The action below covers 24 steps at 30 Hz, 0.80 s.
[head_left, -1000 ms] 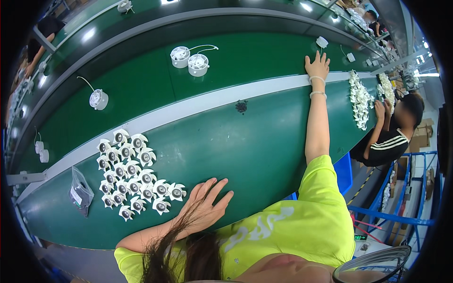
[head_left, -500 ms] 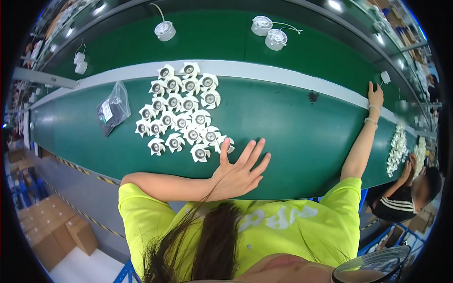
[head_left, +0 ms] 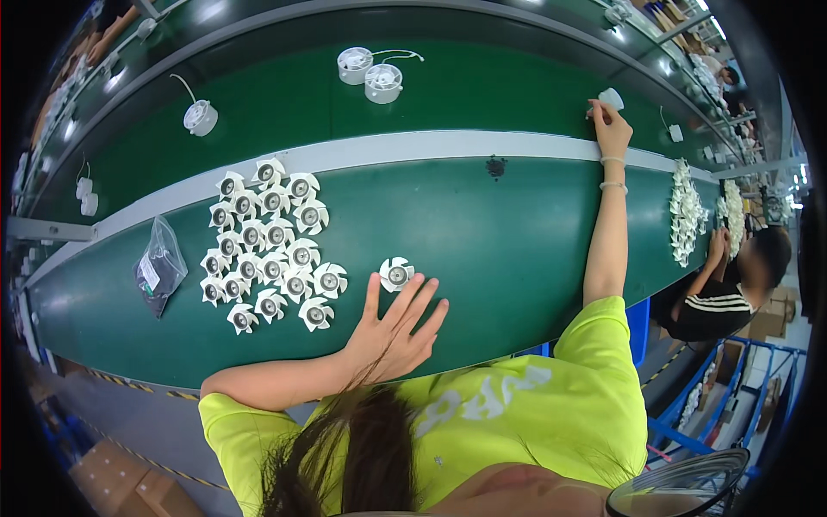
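Note:
My left hand [head_left: 394, 332] rests on the green work surface with its fingers spread. Just past its fingertips, a white fan impeller [head_left: 397, 274] with a grey round hub lies apart from the others, touching or nearly touching the fingers. To the left sits a cluster of similar impellers [head_left: 277, 235]. My right arm is stretched far out over the light grey rail. The right hand [head_left: 612, 129] has its fingers closed on a white round fan housing [head_left: 611, 98] at the belt; the fingers partly hide the grip.
Beyond the rail [head_left: 362, 149], a green belt [head_left: 276, 103] carries more white housings [head_left: 382, 83] with wires. A clear bag of dark parts [head_left: 161, 269] lies at the left. At the far right a person [head_left: 728, 293] works beside piled white impellers [head_left: 686, 214].
My right hand has reached farther out and taken hold of the housing. One impeller has moved right, away from the cluster, beside my left hand. The whole view has shifted.

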{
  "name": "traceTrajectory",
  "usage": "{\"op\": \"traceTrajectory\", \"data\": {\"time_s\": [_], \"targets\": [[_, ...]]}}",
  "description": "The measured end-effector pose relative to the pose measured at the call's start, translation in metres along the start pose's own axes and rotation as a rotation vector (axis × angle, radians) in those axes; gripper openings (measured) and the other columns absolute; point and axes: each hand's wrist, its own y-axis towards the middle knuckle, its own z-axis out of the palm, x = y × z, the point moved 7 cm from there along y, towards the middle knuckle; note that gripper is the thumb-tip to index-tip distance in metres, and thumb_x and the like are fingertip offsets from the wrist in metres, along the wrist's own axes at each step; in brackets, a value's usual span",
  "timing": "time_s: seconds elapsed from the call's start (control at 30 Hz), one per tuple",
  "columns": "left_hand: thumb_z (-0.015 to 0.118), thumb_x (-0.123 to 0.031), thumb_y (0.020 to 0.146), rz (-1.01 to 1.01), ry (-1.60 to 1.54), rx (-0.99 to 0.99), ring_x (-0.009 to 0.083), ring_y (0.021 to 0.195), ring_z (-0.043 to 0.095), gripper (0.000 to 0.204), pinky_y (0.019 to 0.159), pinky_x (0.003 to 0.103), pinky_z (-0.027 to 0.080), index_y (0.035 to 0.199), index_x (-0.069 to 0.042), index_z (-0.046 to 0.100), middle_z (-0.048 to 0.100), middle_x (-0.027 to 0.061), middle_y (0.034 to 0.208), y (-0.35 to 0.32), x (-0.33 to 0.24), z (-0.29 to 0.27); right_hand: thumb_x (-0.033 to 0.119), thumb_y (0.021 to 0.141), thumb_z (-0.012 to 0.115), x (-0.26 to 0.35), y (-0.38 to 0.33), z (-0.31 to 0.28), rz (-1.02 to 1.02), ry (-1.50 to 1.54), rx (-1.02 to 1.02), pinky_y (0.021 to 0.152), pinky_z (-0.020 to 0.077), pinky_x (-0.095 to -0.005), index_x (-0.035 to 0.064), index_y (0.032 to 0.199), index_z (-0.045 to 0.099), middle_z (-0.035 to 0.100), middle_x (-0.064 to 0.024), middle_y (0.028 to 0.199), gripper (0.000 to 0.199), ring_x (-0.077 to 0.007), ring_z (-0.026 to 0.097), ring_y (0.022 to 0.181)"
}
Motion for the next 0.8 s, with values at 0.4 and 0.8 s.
{"op": "traceTrajectory", "data": {"time_s": [0.4,0.8], "targets": [[0.068,-0.026,0.082,-0.073,-0.221,-0.014,0.042,0.143,0.038,0.051,0.117,0.058,0.03,0.128,-0.006,0.06,0.042,0.0251,0.151,0.005,0.013,0.006,0.005,0.081,0.064,0.0,0.004,0.014,-0.323,-0.136,-0.099,0.108,0.0454,-0.0363,0.0256,0.137,0.065,0.057,-0.0084,0.143,0.059,-0.0328,0.056,0.128],[0.064,-0.028,0.086,-0.093,-0.193,-0.004,0.0443,0.149,0.03,0.05,0.121,0.054,0.024,0.129,-0.003,0.058,0.035,0.0293,0.156,0.002,0.015,0.004,0.003,0.085,0.067,0.041,0.004,0.031,-0.37,-0.367,0.002,0.098,0.0504,-0.0361,0.011,0.126,0.068,0.063,-0.0074,0.124,0.041,-0.0277,0.061,0.11]]}}
